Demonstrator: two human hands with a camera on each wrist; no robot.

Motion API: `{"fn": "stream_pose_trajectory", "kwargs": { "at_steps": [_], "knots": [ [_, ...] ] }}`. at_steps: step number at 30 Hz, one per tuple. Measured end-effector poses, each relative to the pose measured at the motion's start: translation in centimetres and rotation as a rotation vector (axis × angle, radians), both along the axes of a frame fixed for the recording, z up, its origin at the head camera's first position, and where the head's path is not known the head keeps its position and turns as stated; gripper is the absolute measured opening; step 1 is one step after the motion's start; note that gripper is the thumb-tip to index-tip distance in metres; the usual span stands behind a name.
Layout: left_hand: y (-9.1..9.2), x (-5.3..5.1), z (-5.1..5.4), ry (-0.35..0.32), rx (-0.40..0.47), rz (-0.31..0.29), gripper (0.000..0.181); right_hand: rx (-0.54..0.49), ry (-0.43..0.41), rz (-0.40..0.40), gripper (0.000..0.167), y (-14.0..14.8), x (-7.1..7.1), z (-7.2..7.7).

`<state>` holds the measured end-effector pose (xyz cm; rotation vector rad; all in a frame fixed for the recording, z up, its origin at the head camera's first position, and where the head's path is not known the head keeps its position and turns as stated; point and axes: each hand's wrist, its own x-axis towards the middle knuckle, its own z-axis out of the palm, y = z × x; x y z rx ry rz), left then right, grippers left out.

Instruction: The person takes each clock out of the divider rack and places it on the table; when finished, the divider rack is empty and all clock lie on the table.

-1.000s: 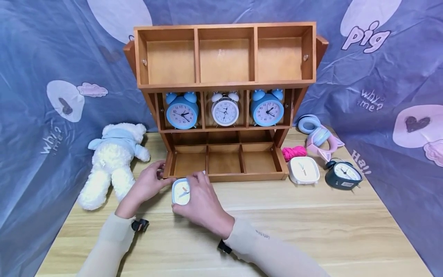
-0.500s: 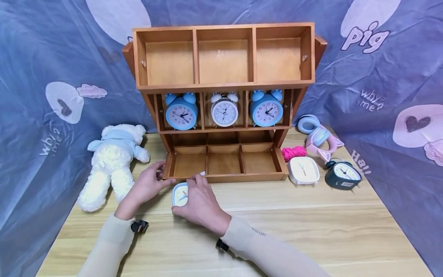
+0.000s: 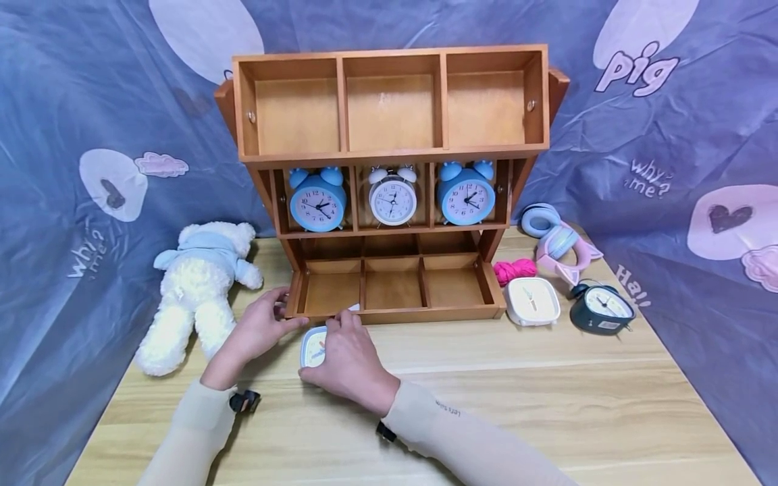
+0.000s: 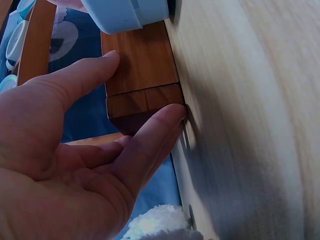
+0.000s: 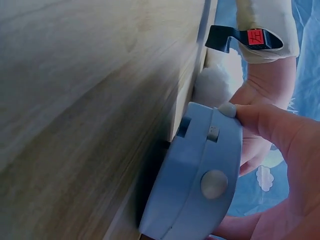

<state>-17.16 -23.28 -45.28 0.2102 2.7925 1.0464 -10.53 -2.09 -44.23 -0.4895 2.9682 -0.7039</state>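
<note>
My right hand (image 3: 349, 361) holds a small light blue square alarm clock (image 3: 313, 345) between thumb and fingers, just in front of the shelf's lower left corner. The palm covers part of the white dial. In the right wrist view the clock's blue casing (image 5: 192, 175) shows round knobs and stands close to the tabletop. My left hand (image 3: 263, 325) grips the front left corner of the wooden shelf (image 3: 401, 314). In the left wrist view its thumb lies on the front board (image 4: 142, 62) and its fingers reach round the end.
Three twin-bell clocks, including a white one (image 3: 393, 201), fill the middle tier. A teddy bear (image 3: 200, 290) lies left. To the right are pink yarn (image 3: 515, 271), a white square clock (image 3: 532, 302), a dark green clock (image 3: 603, 308) and cat-ear headphones (image 3: 562, 244).
My right hand has drawn the blue clock slightly back from the shelf front, and less of its dial shows. The left hand stays at the corner.
</note>
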Motion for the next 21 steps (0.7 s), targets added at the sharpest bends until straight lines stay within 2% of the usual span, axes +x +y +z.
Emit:
{"fn": "stream_pose_trajectory", "kwargs": {
  "at_steps": [5, 8, 16, 21],
  "knots": [
    [0.0, 0.0, -0.1, 0.003, 0.000, -0.002, 0.082, 0.002, -0.018, 0.003, 0.093, 0.2, -0.1, 0.0],
    [0.0, 0.0, -0.1, 0.005, -0.002, 0.000, 0.081, -0.021, -0.035, 0.006, 0.090, 0.5, -0.2, 0.2],
    [-0.1, 0.0, -0.1, 0.011, -0.008, -0.001, 0.081, -0.013, 0.025, 0.006, 0.088, 1.2, -0.4, 0.7],
    [-0.1, 0.0, -0.2, 0.027, -0.008, -0.006, 0.080, -0.057, 0.026, 0.000, 0.087, 1.6, -0.2, 1.1]
  ]
}}
